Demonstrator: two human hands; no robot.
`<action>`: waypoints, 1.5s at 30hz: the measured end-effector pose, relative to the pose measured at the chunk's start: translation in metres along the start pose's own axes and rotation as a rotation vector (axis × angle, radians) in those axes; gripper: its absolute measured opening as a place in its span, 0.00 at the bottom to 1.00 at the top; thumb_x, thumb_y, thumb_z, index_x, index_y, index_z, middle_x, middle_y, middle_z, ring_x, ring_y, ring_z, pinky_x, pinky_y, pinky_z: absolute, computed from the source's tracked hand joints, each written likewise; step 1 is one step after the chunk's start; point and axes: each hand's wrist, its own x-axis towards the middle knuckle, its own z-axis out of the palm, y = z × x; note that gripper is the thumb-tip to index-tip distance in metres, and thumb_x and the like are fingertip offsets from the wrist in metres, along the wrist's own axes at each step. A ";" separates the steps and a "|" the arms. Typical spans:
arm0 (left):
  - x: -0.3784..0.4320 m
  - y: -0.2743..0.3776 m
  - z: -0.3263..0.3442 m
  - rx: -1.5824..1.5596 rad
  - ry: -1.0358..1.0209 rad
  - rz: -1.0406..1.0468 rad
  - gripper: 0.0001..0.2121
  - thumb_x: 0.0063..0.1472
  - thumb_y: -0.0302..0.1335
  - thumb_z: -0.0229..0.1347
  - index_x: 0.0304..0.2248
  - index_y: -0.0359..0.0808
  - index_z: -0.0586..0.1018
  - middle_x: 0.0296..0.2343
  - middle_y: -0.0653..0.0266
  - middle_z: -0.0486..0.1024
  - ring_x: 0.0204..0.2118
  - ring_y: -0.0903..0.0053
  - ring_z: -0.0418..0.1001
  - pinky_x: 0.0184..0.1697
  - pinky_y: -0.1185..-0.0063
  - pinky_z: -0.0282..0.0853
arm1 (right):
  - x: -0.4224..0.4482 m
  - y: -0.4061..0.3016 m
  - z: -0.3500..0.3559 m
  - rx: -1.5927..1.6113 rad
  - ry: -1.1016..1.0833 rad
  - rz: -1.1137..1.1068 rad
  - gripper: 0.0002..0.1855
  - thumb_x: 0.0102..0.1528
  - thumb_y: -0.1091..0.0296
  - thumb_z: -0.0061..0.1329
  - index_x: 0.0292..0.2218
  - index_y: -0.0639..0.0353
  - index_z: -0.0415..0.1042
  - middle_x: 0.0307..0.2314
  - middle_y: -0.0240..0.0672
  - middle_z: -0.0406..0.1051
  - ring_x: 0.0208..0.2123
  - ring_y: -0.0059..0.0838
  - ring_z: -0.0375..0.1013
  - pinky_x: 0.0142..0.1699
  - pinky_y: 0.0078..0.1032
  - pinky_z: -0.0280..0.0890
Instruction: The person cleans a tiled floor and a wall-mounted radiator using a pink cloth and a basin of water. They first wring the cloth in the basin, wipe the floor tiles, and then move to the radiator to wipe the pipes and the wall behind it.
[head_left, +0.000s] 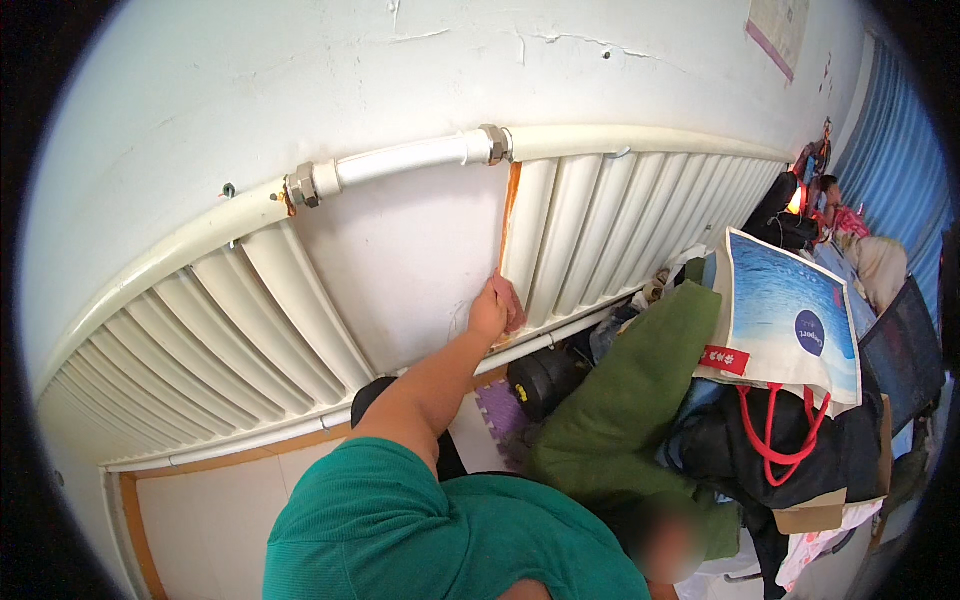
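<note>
My left hand (489, 309) is closed on a reddish-pink cloth (511, 304). It presses the cloth to the lower inner edge of the right white column radiator (577, 225). Above the cloth, an orange-brown rusty strip (511, 206) runs up that same edge. A second white radiator (217, 330) stands to the left. A white pipe (409, 161) with metal nuts joins the two at the top, and bare wall shows between them. At the lower right is a blurred patch of skin, possibly my right hand; what it does cannot be made out.
A green padded cloth (622, 405), a black rounded object (547, 379) and a purple foam mat (495, 411) lie right of my arm. Farther right are a blue-and-white tote bag (787, 307) with red handles, dark clothing and a cardboard box (814, 516). A lower pipe (247, 442) runs beneath the radiators.
</note>
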 end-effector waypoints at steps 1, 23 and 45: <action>-0.002 0.001 0.000 -0.018 -0.008 -0.019 0.15 0.64 0.36 0.39 0.42 0.35 0.70 0.31 0.41 0.74 0.36 0.46 0.72 0.39 0.61 0.66 | -0.003 0.001 -0.001 -0.004 -0.005 0.001 0.18 0.61 0.59 0.38 0.49 0.57 0.63 0.40 0.37 0.67 0.40 0.31 0.67 0.46 0.30 0.64; 0.008 -0.047 0.012 0.008 0.006 0.192 0.19 0.63 0.30 0.39 0.51 0.31 0.64 0.32 0.41 0.74 0.35 0.47 0.73 0.39 0.63 0.68 | -0.018 0.002 0.001 0.357 -0.215 0.312 0.20 0.63 0.57 0.34 0.53 0.57 0.60 0.43 0.37 0.67 0.42 0.31 0.67 0.49 0.31 0.63; -0.005 -0.045 0.017 -0.040 -0.068 0.069 0.12 0.62 0.29 0.45 0.42 0.31 0.68 0.29 0.46 0.74 0.33 0.53 0.74 0.36 0.68 0.68 | 0.022 -0.037 -0.104 0.205 -0.122 0.169 0.16 0.57 0.65 0.41 0.45 0.61 0.67 0.39 0.44 0.68 0.40 0.38 0.69 0.45 0.33 0.64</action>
